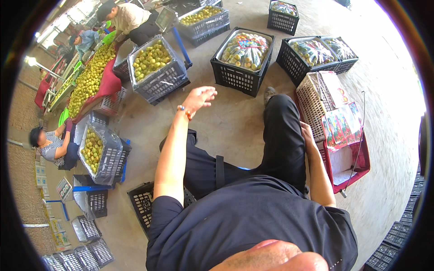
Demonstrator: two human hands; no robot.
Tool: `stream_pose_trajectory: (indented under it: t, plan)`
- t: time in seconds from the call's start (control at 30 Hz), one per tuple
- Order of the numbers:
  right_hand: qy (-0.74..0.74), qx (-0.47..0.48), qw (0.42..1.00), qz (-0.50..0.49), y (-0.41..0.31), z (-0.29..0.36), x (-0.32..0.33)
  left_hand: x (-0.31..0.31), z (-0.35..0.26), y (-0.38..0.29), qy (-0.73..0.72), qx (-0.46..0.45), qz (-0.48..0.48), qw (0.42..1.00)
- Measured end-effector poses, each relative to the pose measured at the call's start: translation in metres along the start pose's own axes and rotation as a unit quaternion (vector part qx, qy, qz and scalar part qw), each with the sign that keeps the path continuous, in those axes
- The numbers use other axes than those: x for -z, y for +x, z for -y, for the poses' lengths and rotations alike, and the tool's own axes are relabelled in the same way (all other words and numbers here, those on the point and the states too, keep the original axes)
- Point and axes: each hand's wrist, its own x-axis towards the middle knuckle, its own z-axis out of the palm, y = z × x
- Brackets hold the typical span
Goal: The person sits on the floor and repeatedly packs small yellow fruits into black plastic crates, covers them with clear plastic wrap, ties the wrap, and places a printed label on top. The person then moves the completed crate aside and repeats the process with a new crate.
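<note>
My left hand (pixel 200 97) is held out over the concrete floor, empty, its fingers partly apart, with beaded bracelets (pixel 185 111) around the wrist. Beyond it stand a plastic-lined black crate of loose yellow-green fruit (pixel 152 62) and a black crate (pixel 239 78) with bagged fruit (pixel 244 50) under clear film and a printed label on top. Down beside my right thigh is my right hand (pixel 307 134), its fingers partly hidden by the trouser leg. Close to that hand are a white plastic basket (pixel 310 105), printed sheets (pixel 342 127) and a red-rimmed container (pixel 364 162).
Co-workers (pixel 130 20) sit along a fruit-covered sorting table (pixel 91 81) at the left. Another lined crate of fruit (pixel 92 149) and a scale display (pixel 64 189) stand nearby. A thin metal rod (pixel 360 142) leans across the red container. A black crate (pixel 140 203) is behind my left arm.
</note>
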Motion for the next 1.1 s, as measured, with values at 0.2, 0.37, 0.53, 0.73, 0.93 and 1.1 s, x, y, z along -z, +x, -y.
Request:
stream_pose_trajectory:
  t: [0.2,0.37,0.53,0.73,0.93,1.1]
  plan:
    - [-0.108,0.000,0.994,-0.032,-0.012,0.016,-0.003,0.018,0.066,-0.027,0.323,0.030,-0.043,0.945]
    - [-0.140,-0.027,0.989,0.038,-0.004,-0.004,-0.014,0.004,0.048,-0.022,0.248,0.052,-0.025,0.967]
    - [-0.025,-0.135,0.988,0.073,0.005,-0.021,-0.057,0.004,0.051,-0.018,0.376,0.063,-0.004,0.925]
    - [-0.054,-0.179,0.977,0.104,0.050,-0.123,-0.056,-0.006,0.028,-0.030,0.346,0.067,-0.026,0.936]
    - [-0.065,-0.234,0.968,0.058,0.057,-0.113,-0.059,-0.018,-0.003,-0.049,0.360,0.083,-0.039,0.928]
    - [-0.131,-0.165,0.977,-0.033,0.040,-0.137,0.019,-0.013,0.019,-0.032,0.247,-0.010,-0.047,0.968]
